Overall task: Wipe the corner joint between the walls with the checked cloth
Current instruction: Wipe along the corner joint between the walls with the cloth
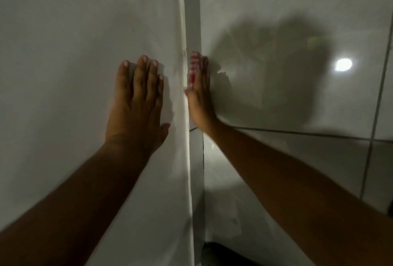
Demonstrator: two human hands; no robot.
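While left hand [136,104] lies flat, grip apart | right hand [198,95] presses checked cloth [193,70] into corner joint [186,31]

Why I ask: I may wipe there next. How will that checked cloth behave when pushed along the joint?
Probably floppy: the checked cloth lies thin under the right hand, following the corner joint. It likely slides easily, since the tiled wall looks glossy. It seems light.
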